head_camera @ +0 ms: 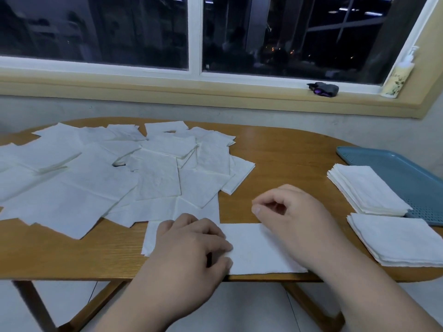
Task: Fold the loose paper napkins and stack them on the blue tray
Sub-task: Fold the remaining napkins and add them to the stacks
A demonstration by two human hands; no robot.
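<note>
Strewn in an overlapping heap across the left of the wooden table [287, 159]: loose napkins [107, 178]; at the near edge, a folded napkin strip [259, 250], pinched near its middle by the curled left hand [191, 245]; over its right end, the right hand [287, 216], loosely curled, holding nothing visible; further right, a near stack [398, 240] on the table; a far stack [366, 188] half on the blue tray [407, 168].

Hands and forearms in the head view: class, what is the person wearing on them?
Nothing shows on either. The left hand and right hand are bare, with no gloves, rings, watch or bracelet in view, and no sleeve reaches into the picture.
</note>
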